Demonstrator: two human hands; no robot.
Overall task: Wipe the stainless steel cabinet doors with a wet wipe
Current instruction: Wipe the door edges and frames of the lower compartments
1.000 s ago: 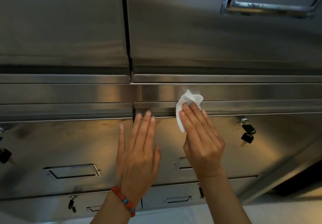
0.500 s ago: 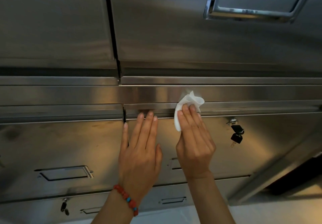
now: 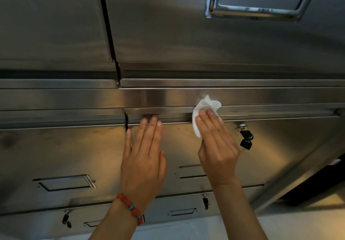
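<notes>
Head view, the only one we have.

Our right hand (image 3: pixel 217 148) has its fingers laid out straight and close together, pressing the wet wipe (image 3: pixel 204 110) flat against the steel. No pinch that we can see; the thumb is hidden, so we can't rule one out. The wipe sits at the top edge of the cabinet door (image 3: pixel 179 144), bunched up over the horizontal rail (image 3: pixel 261 98) above it, with a tail hanging down past the index finger. Flat fingers make sense here: they spread pressure over more cloth and let it follow the lip where door meets rail (that seam probably traps grime).

Our left hand (image 3: pixel 143 157) is flat on the same door, fingers straight and slightly apart, fingertips (image 3: pixel 154 119) reaching the door's top edge, beside the gap to the neighbouring door (image 3: pixel 61 155). It holds nothing. We read it as a brace, keeping the door from rattling or giving under the wiping pressure. A red bead bracelet (image 3: pixel 130 209) sits on that wrist.

Just right of the wiping hand, black keys (image 3: pixel 246 140) hang from the lock (image 3: pixel 241 126). A stroke that way could snag the wipe, so we'd go around.

Above, the upper doors and a chrome handle (image 3: pixel 255 10) are well apart from both hands.
</notes>
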